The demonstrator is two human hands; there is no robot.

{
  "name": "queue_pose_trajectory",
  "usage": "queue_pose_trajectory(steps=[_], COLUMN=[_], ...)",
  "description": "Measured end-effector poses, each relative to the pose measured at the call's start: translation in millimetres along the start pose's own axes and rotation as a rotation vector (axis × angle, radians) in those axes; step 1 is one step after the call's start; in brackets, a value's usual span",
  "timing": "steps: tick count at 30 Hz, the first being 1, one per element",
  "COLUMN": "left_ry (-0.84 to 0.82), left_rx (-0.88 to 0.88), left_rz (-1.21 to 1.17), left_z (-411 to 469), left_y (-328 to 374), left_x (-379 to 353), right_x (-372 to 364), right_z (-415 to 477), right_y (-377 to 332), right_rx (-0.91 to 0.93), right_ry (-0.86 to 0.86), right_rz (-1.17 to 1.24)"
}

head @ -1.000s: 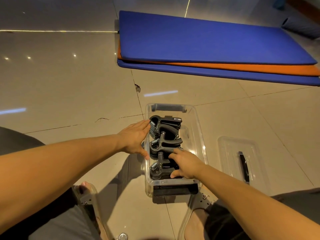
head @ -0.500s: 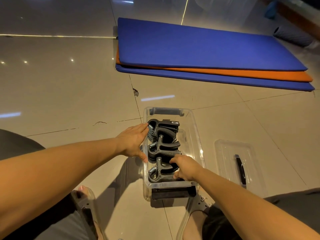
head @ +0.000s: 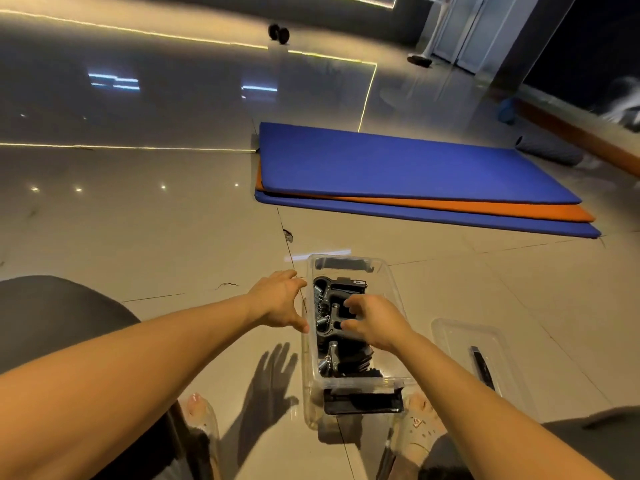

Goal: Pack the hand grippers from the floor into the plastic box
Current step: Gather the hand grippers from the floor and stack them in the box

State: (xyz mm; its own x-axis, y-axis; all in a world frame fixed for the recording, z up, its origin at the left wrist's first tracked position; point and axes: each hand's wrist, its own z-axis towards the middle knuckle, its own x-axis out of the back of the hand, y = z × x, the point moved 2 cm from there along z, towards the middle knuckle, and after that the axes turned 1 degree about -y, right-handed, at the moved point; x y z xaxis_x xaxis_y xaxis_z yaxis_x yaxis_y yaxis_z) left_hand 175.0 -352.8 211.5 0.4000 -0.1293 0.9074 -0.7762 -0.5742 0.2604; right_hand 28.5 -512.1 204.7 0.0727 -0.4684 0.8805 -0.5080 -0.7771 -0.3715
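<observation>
**Item:** hand grippers (head: 334, 308). Three are visible, lying in a row inside the plastic box (head: 397, 299), which stands on the floor (head: 173, 244) between the feet. None is seen loose on the floor.

**Left hand** (head: 280, 299): laid against the outer left wall of the box, fingers (head: 292, 277) straight and a little spread.

**Right hand** (head: 375, 323): held over the middle gripper, fingers (head: 349, 306) bent and the thumb apart from them. Whether the handle is actually clasped cannot be told.

**Hazards (judged, not observed):**
- The thin wall may be bowed, or the box slid over the glossy tile, if the left hand is pressed too hard.
- A sprung handle may be snagged on a neighbour's coil and dragged up when the right hand is lifted.
- The lid (head: 460, 337) may be kept from seating by handles left proud of the rim.

**Materials:**
- Grippers: matte black moulded plastic, with curved handles and bright steel coil springs.
- Box and lid: clear thin plastic with rounded corners and black latches (head: 363, 403).
- Floor: polished beige tile, highly reflective.
- Beyond: flat foam mats (head: 415, 168), blue over orange.
</observation>
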Motion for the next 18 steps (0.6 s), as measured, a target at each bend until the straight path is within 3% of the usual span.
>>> queue_pose_trajectory(steps=[9, 14, 18], left_ry=[0.185, 0.305, 0.366], left_rx=[0.187, 0.308, 0.375], left_rz=[-0.175, -0.335, -0.329], left_z=[-137, -238, -321], left_y=[-34, -76, -98], left_x=[40, 51, 57], right_x=[43, 38, 19], right_z=[-59, -96, -125], right_y=[-132, -219, -293], right_rx=[0.222, 0.374, 0.504], right_ry=[0.105, 0.1, 0.082], right_rz=[0.156, 0.122, 0.123])
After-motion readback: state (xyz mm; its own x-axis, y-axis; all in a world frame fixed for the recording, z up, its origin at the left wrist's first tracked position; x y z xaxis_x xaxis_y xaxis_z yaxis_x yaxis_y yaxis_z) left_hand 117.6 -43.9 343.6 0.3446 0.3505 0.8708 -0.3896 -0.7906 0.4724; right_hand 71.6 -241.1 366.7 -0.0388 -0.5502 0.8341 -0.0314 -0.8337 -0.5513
